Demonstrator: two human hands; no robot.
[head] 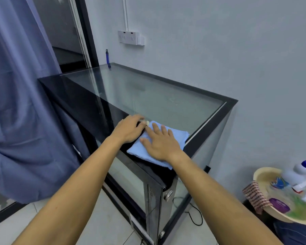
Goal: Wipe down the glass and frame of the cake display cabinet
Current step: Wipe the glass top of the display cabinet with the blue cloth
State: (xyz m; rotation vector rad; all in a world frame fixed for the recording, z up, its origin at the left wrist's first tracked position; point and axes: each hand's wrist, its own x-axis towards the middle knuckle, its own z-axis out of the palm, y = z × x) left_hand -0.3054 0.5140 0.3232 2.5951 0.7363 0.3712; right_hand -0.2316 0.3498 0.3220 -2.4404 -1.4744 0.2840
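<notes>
The cake display cabinet has a glass top in a black frame and stands against the wall. A folded light blue cloth lies on the near right corner of the top, partly over the frame. My right hand lies flat on the cloth with its fingers spread. My left hand rests just to the left, its fingers curled at the cloth's far left corner and pinching it. The cabinet's front glass door shows below my arms.
A blue curtain hangs close on the left. A blue-handled tool leans at the cabinet's far back edge, under a wall socket. At the right a cream basin holds a white bottle and a patterned rag. A black cable lies on the tiled floor.
</notes>
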